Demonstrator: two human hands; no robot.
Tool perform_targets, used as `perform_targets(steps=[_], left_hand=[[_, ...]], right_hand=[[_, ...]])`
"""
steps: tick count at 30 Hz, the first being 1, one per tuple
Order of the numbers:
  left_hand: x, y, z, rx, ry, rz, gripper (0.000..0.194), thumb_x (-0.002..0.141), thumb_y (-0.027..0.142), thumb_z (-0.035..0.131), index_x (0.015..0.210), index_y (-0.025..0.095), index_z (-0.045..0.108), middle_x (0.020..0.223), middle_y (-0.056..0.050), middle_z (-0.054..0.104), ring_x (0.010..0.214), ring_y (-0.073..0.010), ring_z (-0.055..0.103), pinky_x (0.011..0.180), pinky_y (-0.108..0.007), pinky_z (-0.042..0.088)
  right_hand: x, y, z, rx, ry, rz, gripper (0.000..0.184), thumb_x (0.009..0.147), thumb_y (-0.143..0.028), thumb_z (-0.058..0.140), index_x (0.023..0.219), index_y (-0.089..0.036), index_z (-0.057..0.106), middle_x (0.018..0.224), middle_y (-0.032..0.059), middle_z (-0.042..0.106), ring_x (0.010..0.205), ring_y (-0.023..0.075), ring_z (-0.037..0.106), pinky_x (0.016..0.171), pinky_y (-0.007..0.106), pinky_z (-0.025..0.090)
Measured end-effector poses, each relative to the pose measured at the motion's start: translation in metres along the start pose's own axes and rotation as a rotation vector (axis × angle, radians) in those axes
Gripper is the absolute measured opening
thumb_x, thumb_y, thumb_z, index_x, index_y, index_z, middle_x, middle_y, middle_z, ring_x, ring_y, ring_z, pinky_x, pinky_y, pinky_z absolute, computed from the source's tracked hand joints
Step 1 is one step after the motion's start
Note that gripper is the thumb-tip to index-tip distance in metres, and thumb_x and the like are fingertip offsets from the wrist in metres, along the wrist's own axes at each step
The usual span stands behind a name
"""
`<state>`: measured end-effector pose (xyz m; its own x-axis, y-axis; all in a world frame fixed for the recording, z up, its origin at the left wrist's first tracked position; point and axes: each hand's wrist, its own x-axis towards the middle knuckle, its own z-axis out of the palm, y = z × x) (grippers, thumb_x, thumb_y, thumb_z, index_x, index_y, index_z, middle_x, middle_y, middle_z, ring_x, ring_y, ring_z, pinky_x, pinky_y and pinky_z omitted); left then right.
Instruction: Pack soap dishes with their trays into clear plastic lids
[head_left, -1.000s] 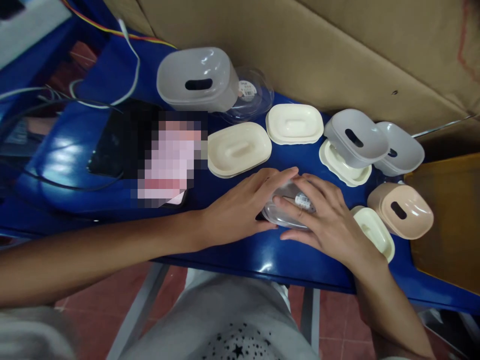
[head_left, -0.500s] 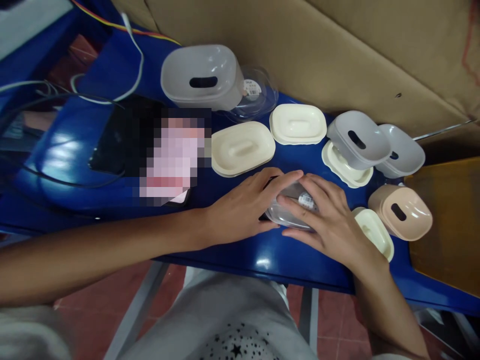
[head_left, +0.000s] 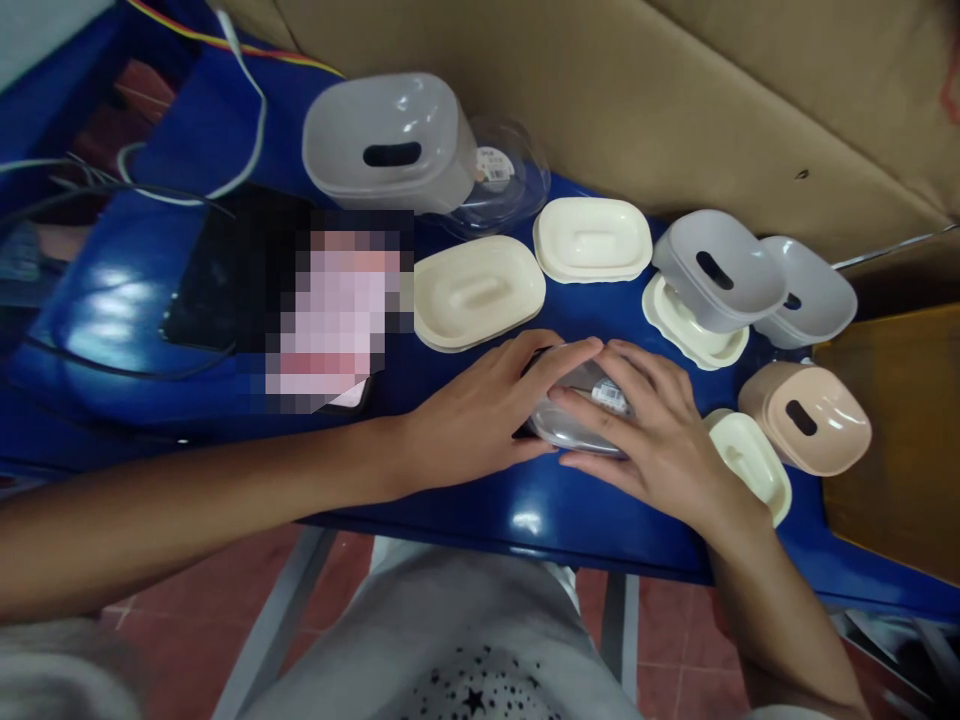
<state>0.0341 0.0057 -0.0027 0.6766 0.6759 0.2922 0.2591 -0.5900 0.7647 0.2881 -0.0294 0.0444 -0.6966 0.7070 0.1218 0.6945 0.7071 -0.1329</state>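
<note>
Both my hands are around a clear plastic container point(head_left: 574, 425) with a white barcode label, low over the blue table. My left hand point(head_left: 495, 405) grips its left side, thumb underneath at the near edge. My right hand point(head_left: 652, 430) covers its right side, fingers bent over the top. The fingertips of the two hands meet at the far edge. Much of the container is hidden under the fingers. Beyond it lie two cream oval lids point(head_left: 480, 292), and by my right wrist is a smaller cream lid point(head_left: 750, 460).
A large grey slotted tissue-box cover point(head_left: 390, 185) stands back left, beside a clear labelled piece point(head_left: 517, 185). Two grey covers point(head_left: 720, 265) and a peach one point(head_left: 832, 425) are at right. A phone point(head_left: 330, 320) and cables lie left; cardboard point(head_left: 675, 110) borders the back.
The camera view has shifted slightly. My hands keep the same grip on the clear container, and nothing on the table has moved.
</note>
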Motion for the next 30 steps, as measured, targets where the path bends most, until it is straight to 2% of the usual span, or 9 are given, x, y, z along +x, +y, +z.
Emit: perform_targets(steps=[5,7,10,13,16,21,26,28,30], left_hand=[[-0.002,0.001,-0.003,0.051,-0.024,0.005,0.102,0.093,0.035,0.082,0.171,0.031,0.016,0.156,-0.019,0.048,0.148,-0.0366,0.050,0.118,-0.061,0.050],[0.000,0.004,-0.009,0.111,-0.034,0.035,0.099,0.097,0.049,0.078,0.171,0.030,0.017,0.161,-0.022,0.044,0.152,-0.0389,0.046,0.119,-0.062,0.049],[0.007,0.008,-0.025,0.311,0.015,0.037,0.084,0.101,0.063,0.066,0.168,0.027,0.030,0.165,-0.023,0.043,0.153,-0.0430,0.045,0.121,-0.066,0.043],[0.013,0.008,-0.039,0.567,0.091,-0.122,0.063,0.106,0.051,0.062,0.160,0.024,0.046,0.160,-0.022,0.050,0.148,-0.0465,0.049,0.120,-0.070,0.040],[0.015,0.005,-0.043,0.740,0.053,-0.245,0.045,0.107,0.037,0.059,0.148,0.020,0.058,0.153,-0.022,0.057,0.141,-0.0477,0.055,0.113,-0.068,0.045],[0.009,0.008,-0.031,0.709,-0.077,-0.116,0.033,0.108,0.031,0.057,0.136,0.016,0.065,0.146,-0.021,0.063,0.134,-0.0414,0.062,0.108,-0.058,0.052],[0.006,0.011,-0.028,0.638,-0.131,0.040,0.039,0.107,0.034,0.062,0.142,0.018,0.061,0.144,-0.017,0.065,0.138,-0.0363,0.061,0.111,-0.052,0.050],[0.006,0.011,-0.028,0.658,-0.126,0.051,0.039,0.105,0.031,0.064,0.142,0.019,0.061,0.145,-0.017,0.066,0.137,-0.0375,0.062,0.111,-0.054,0.049],[0.007,0.012,-0.027,0.676,-0.105,0.042,0.042,0.101,0.030,0.068,0.141,0.019,0.062,0.148,-0.020,0.063,0.139,-0.0409,0.060,0.113,-0.059,0.047]], right_hand=[[-0.001,-0.002,0.001,0.024,-0.017,0.019,0.068,0.099,-0.060,0.070,0.160,-0.037,0.050,0.172,0.0147,0.041,0.157,0.0425,0.039,0.118,0.065,0.042],[-0.001,0.000,-0.001,0.029,-0.002,0.036,0.064,0.101,-0.056,0.069,0.158,-0.035,0.052,0.173,0.0147,0.041,0.157,0.0416,0.039,0.120,0.064,0.042],[-0.003,0.009,-0.007,0.008,0.033,0.104,0.057,0.104,-0.045,0.068,0.157,-0.032,0.052,0.173,0.0146,0.043,0.158,0.0396,0.042,0.123,0.063,0.038],[-0.005,0.019,-0.014,-0.052,0.098,0.173,0.058,0.104,-0.036,0.066,0.159,-0.030,0.049,0.169,0.0146,0.049,0.157,0.0402,0.045,0.127,0.064,0.031],[-0.006,0.023,-0.016,-0.084,0.153,0.200,0.055,0.101,-0.030,0.065,0.155,-0.028,0.051,0.163,0.0149,0.056,0.153,0.0403,0.050,0.128,0.064,0.030],[-0.002,0.009,-0.006,-0.095,0.215,0.202,0.038,0.096,-0.021,0.063,0.134,-0.024,0.060,0.151,0.0171,0.064,0.148,0.0388,0.056,0.125,0.063,0.032],[0.001,-0.001,-0.004,-0.077,0.274,0.136,0.030,0.099,-0.020,0.064,0.129,-0.025,0.063,0.141,0.0124,0.071,0.138,0.0333,0.065,0.122,0.056,0.037],[0.000,0.007,-0.011,-0.080,0.350,0.209,0.033,0.102,-0.023,0.063,0.135,-0.026,0.063,0.141,0.0119,0.072,0.135,0.0331,0.066,0.120,0.055,0.040],[-0.004,0.022,-0.018,-0.101,0.431,0.352,0.038,0.106,-0.026,0.056,0.144,-0.028,0.061,0.146,0.0122,0.070,0.140,0.0351,0.063,0.119,0.057,0.041]])
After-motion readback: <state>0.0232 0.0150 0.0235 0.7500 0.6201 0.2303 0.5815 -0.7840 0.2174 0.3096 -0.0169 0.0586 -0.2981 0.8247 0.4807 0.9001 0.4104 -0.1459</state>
